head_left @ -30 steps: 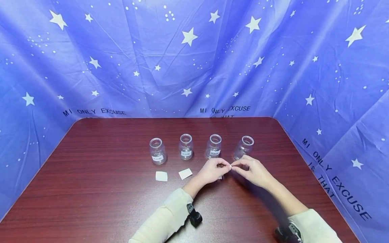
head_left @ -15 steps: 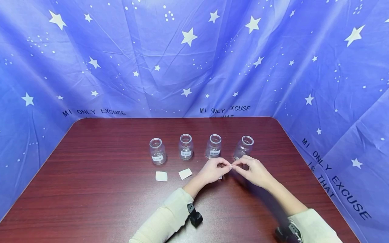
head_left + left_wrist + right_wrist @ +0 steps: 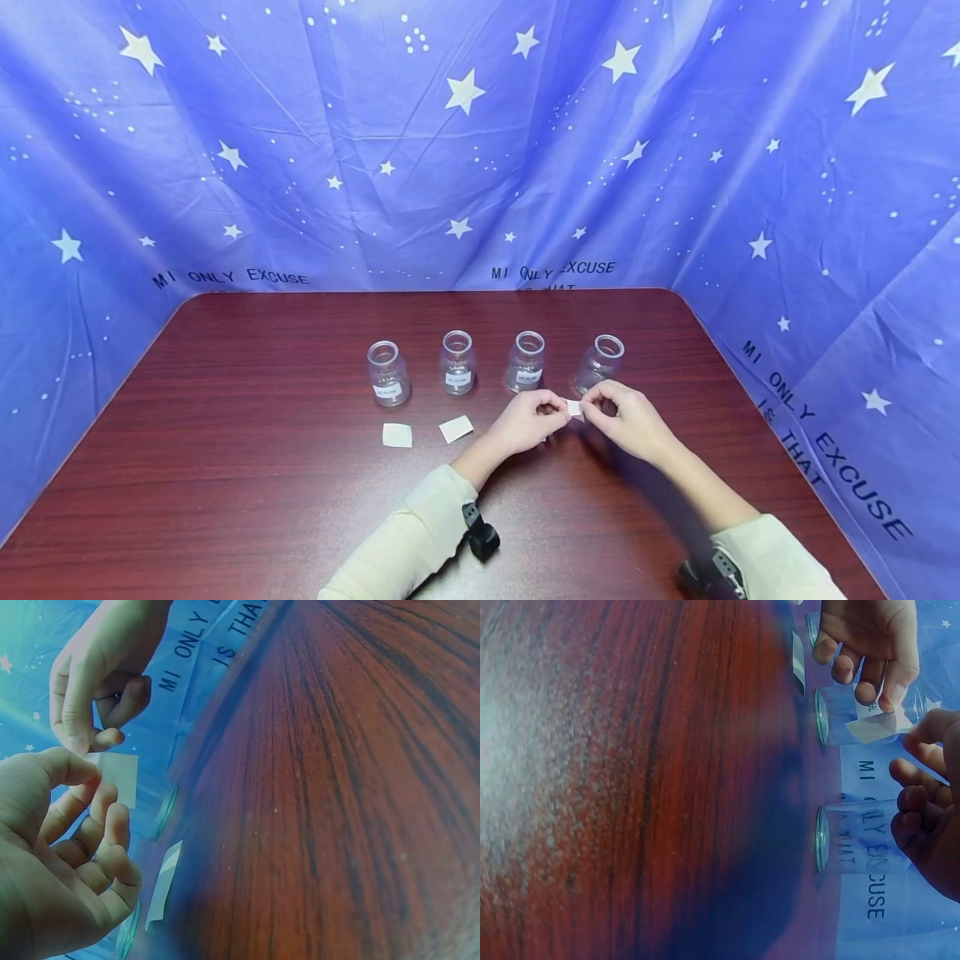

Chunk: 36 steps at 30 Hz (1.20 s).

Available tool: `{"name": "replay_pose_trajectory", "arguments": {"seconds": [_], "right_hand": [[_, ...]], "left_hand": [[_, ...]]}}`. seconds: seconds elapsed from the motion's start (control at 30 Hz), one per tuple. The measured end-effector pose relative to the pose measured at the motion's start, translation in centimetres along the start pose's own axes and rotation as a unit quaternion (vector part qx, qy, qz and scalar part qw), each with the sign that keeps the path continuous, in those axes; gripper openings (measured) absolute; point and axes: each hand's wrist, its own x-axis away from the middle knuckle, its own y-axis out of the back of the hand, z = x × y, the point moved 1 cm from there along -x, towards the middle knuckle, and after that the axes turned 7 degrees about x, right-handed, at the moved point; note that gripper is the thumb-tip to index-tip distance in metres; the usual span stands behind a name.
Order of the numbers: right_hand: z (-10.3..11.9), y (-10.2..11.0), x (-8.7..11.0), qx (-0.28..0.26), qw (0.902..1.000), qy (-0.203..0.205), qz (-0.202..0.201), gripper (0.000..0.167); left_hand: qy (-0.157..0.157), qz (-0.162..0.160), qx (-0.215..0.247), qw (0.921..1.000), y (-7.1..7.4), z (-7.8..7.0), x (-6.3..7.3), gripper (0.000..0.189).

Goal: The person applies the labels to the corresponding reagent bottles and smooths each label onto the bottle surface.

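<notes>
Between both hands is a small white label (image 3: 573, 407). My left hand (image 3: 528, 422) pinches its left side between thumb and forefinger, and my right hand (image 3: 628, 422) pinches the opposite side. In the left wrist view a pale square of the label (image 3: 118, 778) hangs beside the touching fingertips; I cannot tell whether its backing is separate. Just behind my right hand stands a glass jar (image 3: 602, 364) on which no label shows, its lower part partly hidden. Another jar (image 3: 527, 363), behind my left hand, carries a white printed label low on its front.
Two more labelled jars, a middle one (image 3: 457, 364) and a leftmost one (image 3: 387, 374), stand in the row. Blank white paper pieces, one (image 3: 397, 435) at left and a second (image 3: 456, 429), lie on the dark red table (image 3: 262, 467). A blue star-patterned curtain (image 3: 420, 167) surrounds it.
My right hand has shifted slightly right, away from the left fingertips, and more of the white label now shows between them. The jars stay put.
</notes>
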Motion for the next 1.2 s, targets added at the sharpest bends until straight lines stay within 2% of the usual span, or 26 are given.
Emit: {"name": "replay_pose_trajectory", "arguments": {"seconds": [0.17,0.5,0.9,1.2], "right_hand": [[-0.2,0.1,0.0,-0.011,0.9998,-0.014,-0.011,0.010],[-0.5,0.6,0.0,-0.021,0.9986,-0.047,-0.004,0.005],[-1.4,1.2,0.1,-0.003,0.9976,-0.067,-0.020,0.007],[-1.9,1.6,0.1,0.006,0.9963,-0.083,-0.020,0.006]], "left_hand": [[0.009,0.003,-0.005,0.9999,-0.1,0.0,0.0,0.012],[0.012,-0.003,-0.015,0.9998,-0.2,-0.1,0.0,0.012],[0.014,0.000,-0.031,0.9994,-0.5,-0.5,0.1,0.012],[0.013,-0.018,-0.064,0.9977,-0.3,-0.3,0.2,0.013]]}}
